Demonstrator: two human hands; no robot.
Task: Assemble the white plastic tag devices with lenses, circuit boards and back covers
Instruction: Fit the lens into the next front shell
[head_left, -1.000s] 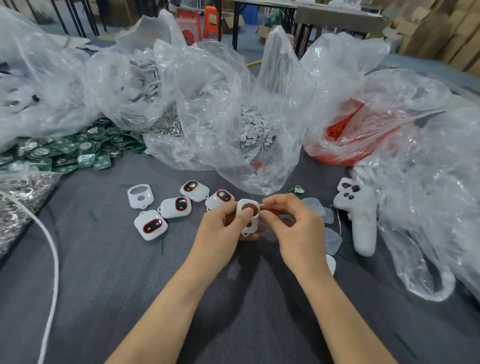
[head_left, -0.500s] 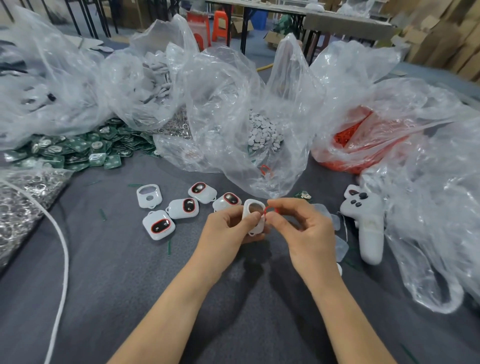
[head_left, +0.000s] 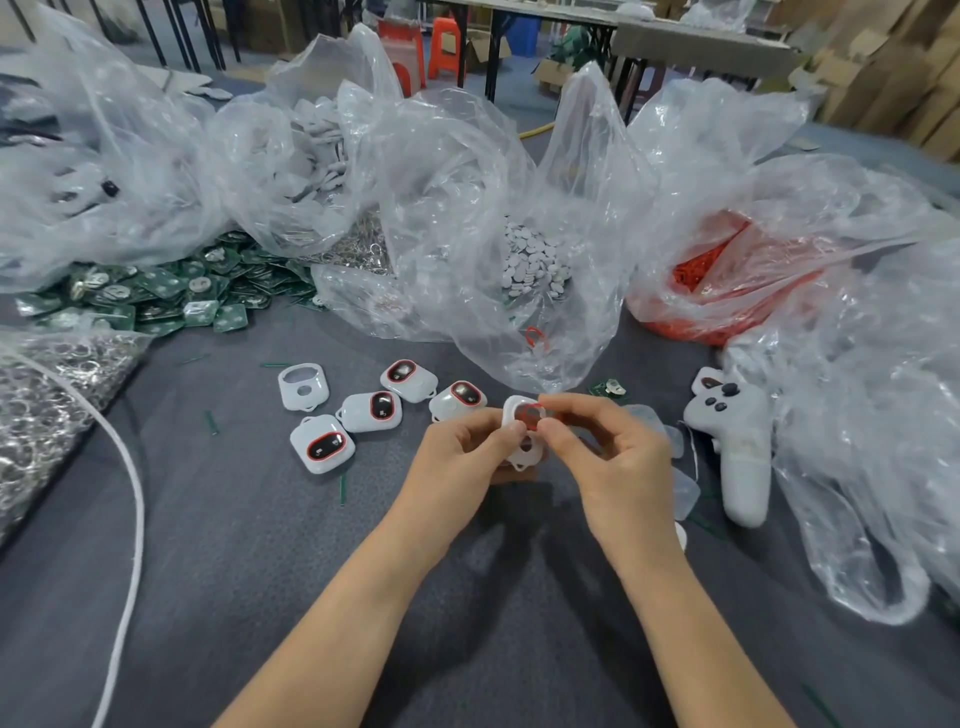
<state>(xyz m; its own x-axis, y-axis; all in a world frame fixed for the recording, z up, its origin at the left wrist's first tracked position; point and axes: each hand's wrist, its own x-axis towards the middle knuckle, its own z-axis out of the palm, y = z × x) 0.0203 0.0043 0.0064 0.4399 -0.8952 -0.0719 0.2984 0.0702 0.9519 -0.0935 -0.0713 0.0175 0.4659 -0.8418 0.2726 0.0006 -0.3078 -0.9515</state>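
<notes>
My left hand (head_left: 462, 457) grips a white plastic tag shell (head_left: 522, 447) above the grey table. My right hand (head_left: 613, 462) pinches a thin red ring (head_left: 531, 415) at the shell's oval window. Several tags with red-rimmed dark lenses (head_left: 371, 411) lie just left of my hands, and an empty white shell (head_left: 304, 387) lies further left. Green circuit boards (head_left: 156, 293) are heaped at the back left. Clear lens pieces (head_left: 683, 491) lie to the right of my right hand.
Clear plastic bags ring the work area: white discs (head_left: 530, 260) in the middle bag, red rings (head_left: 696, 270) in the right one, metal rings (head_left: 41, 405) at the left. A white controller (head_left: 737, 441) lies at the right. A white cable (head_left: 136, 499) curves along the left.
My right hand has brought a red ring onto the shell's window; one second ago no ring showed there. Both hands stay at the same spot while the camera view shifted slightly.
</notes>
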